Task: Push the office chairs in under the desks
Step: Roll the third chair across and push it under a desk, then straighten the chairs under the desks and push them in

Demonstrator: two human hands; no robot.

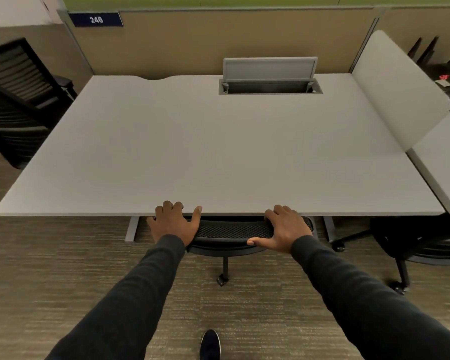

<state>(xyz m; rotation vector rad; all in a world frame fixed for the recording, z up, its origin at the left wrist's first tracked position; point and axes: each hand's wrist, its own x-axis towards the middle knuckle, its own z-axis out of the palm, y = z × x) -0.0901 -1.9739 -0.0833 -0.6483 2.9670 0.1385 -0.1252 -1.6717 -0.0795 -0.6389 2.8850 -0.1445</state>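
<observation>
A black mesh-backed office chair sits tucked under the front edge of a white desk; only the top of its backrest and one wheeled leg show. My left hand rests on the left end of the backrest, fingers curled over it and touching the desk edge. My right hand lies over the right end of the backrest, thumb along its rear rim. Both arms wear dark sleeves.
A second black chair stands half under the neighbouring desk at right. A dark slatted chair stands at far left. A cable hatch is open on the desk. A white divider separates the desks. My shoe is on the carpet.
</observation>
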